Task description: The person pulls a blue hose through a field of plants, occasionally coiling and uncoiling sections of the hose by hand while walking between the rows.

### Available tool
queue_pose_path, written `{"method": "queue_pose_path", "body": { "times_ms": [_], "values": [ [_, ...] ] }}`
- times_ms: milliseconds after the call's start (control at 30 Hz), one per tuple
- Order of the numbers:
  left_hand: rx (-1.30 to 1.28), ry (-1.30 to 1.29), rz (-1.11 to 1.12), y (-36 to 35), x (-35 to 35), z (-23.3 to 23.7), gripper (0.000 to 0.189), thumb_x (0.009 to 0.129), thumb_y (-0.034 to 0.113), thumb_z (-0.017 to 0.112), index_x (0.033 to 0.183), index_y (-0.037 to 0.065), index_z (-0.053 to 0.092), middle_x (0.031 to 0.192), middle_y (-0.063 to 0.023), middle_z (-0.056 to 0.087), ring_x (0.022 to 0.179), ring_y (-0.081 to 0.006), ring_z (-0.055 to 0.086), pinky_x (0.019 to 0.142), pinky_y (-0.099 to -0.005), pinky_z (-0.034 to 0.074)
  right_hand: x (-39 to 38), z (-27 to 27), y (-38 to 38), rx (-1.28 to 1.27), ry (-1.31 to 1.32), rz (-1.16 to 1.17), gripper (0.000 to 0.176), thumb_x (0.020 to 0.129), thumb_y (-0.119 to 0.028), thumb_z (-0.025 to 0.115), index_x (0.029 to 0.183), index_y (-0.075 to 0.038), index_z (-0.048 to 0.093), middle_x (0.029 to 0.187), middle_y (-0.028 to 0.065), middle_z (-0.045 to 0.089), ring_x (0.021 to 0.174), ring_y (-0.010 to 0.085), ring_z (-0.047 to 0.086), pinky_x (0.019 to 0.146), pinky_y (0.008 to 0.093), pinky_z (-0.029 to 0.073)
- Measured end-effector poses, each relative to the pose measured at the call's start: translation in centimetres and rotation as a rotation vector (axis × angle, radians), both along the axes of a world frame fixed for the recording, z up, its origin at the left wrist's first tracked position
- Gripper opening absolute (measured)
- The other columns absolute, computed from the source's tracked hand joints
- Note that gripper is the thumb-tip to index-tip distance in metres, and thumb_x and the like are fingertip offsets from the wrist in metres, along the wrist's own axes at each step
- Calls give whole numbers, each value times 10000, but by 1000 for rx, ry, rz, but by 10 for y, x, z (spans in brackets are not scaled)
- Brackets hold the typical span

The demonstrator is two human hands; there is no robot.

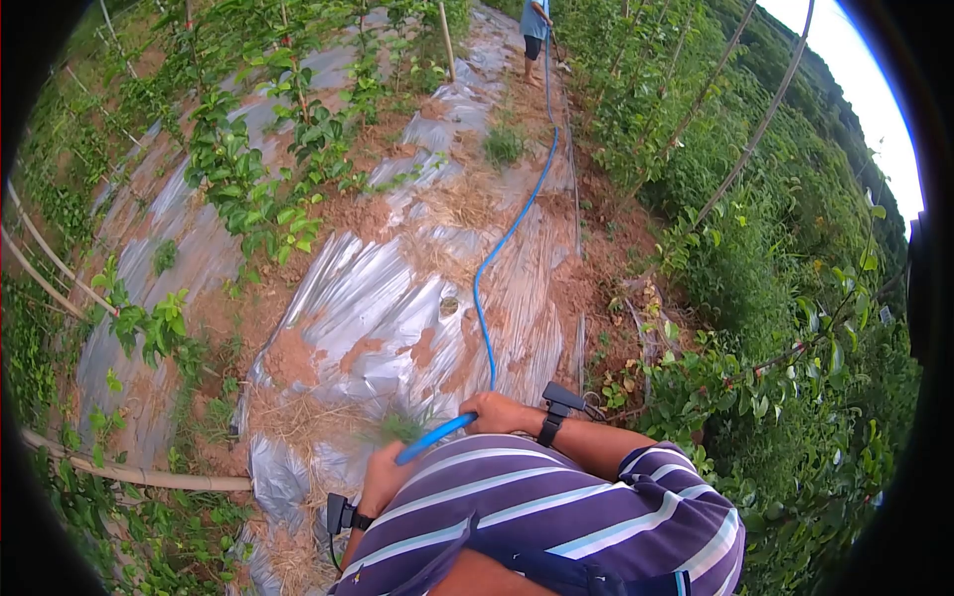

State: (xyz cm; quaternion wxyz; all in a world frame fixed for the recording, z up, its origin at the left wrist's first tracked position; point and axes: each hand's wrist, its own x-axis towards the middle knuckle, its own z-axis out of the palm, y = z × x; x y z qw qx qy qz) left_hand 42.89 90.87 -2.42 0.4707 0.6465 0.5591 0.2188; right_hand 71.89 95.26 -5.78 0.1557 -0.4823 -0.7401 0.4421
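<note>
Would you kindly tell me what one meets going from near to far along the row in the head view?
left hand → right hand, both gripping the blue hose → silver mulch sheet under the hose → green weed tuft → another person at the far end.

Seemingly plastic sheeting (378,298) between leafy rows (765,258).

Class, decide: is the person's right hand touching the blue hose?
Touching. The head view shows the right hand closed around the blue hose.
</note>
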Motion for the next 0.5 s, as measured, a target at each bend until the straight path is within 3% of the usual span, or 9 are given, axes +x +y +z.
{"method": "queue_pose_path", "body": {
  "times_ms": [500],
  "values": [
    [-8, 18, 7, -1, -2, 1, 240, 819, 197, 763, 793, -5, 636, 630, -101, 571, 624, -108, 480, 563, -333, 417, -3, 3, 0, 1, -26, 8, 194, 765, -223, 688, 882, -68, 695, 821, 192, 687, 805, 377, 681, 725, 469, 518]
  ]
}}
